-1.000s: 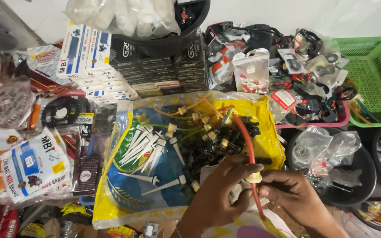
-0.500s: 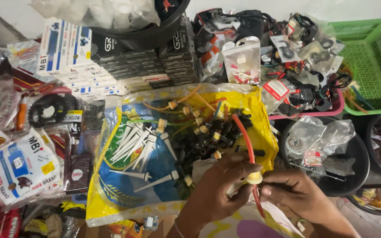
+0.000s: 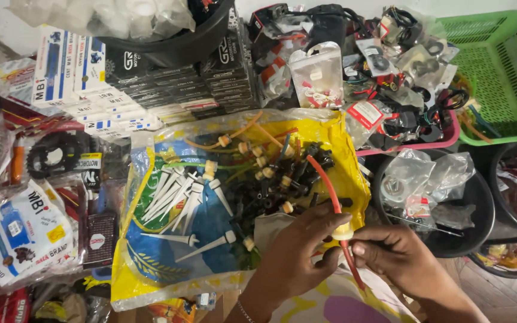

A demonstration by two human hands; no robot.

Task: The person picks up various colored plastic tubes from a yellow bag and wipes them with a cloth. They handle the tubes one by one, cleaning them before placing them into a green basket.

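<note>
At the lower centre of the view, over a spread-out yellow and blue plastic sack (image 3: 151, 263): one red hose (image 3: 329, 185) fitted with a small pale yellow inline filter (image 3: 342, 232), held between both hands. Left hand (image 3: 294, 257) closed, thumb and fingertips pinching the filter from the left side. Right hand (image 3: 396, 257) closed, fingertips gripping the hose just beside and below the filter; the two hands nearly touching around it. Hose runs up from the filter in a curve over the sack, and a short red tail hangs below the hands. On the sack: a loose heap of white tapered plastic pieces (image 3: 181, 203), left; a pile of small black parts (image 3: 270, 191), centre; several yellow-orange hoses with filters (image 3: 243, 140), upper part. Surroundings: stacked white and blue boxes (image 3: 73, 78) and black boxes (image 3: 210, 78), upper left; a black sprocket (image 3: 55, 152), left; a green basket (image 3: 498, 66), upper right; a black bowl (image 3: 480, 197) holding clear bagged parts, right.
</note>
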